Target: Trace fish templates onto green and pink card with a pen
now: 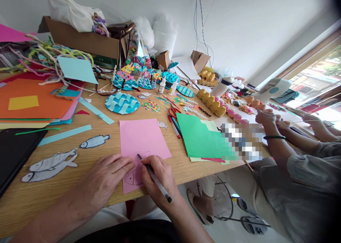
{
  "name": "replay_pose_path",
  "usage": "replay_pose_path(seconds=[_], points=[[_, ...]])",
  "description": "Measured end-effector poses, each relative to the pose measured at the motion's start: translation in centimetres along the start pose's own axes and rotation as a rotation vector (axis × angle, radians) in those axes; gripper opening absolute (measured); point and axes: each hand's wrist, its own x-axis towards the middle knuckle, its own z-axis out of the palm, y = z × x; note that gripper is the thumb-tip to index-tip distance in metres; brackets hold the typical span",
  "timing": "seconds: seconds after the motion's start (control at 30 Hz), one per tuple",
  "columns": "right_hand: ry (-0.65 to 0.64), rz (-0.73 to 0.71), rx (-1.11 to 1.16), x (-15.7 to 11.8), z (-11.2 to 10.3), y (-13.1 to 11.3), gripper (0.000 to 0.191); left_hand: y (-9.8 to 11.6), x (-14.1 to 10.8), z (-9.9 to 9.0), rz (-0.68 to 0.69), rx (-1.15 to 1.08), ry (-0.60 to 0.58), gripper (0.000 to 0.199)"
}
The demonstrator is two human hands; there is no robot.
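A pink sheet of paper lies at the table's front edge, with a fish outline drawn in dark ink on its lower part. My right hand is closed around a pen, whose tip meets the paper near the top of the drawing. Flat on the sheet's left side rests my left hand, fingers stretched out and holding nothing. To its left are cut-out paper fish with inked lines, and a smaller bluish paper fish lies farther back.
Green paper lies to the right, beside pens and red-handled scissors. A blue wavy paper disc and glue bottles stand behind. Orange sheets and a black device occupy the left. Another person's hands work at right.
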Motion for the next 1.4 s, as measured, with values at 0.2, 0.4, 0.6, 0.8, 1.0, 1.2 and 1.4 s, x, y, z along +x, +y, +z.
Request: replay_pose_path(seconds=[0.2, 0.4, 0.6, 0.8, 1.0, 1.2, 1.4], points=[[0.0, 0.033, -0.004, -0.01, -0.08, -0.1, 0.012, -0.01, -0.05, 0.15, -0.013, 0.009, -0.011, 0.052], [0.001, 0.039, 0.006, 0.11, -0.18, -0.22, 0.013, 0.11, 0.12, 0.05, 0.027, 0.056, 0.062, 0.05], [-0.013, -0.008, -0.001, 0.14, 0.01, -0.25, 0.012, 0.13, 0.06, 0.27, 0.006, 0.033, 0.021, 0.053], [-0.011, -0.016, -0.017, 0.12, 0.18, -0.04, 0.013, 0.13, -0.1, 0.47, -0.001, 0.027, 0.027, 0.052], [-0.028, -0.032, -0.016, 0.03, 0.19, 0.09, 0.013, 0.08, 0.07, 0.23, 0.015, 0.049, 0.025, 0.049], [0.004, -0.01, -0.018, -0.06, 0.16, 0.01, 0.013, 0.28, 0.31, 0.01, 0.055, 0.08, 0.101, 0.047], [0.056, -0.004, -0.029, -0.12, 0.38, 0.37, 0.012, 0.2, 0.29, -0.07, 0.024, 0.08, 0.082, 0.05]])
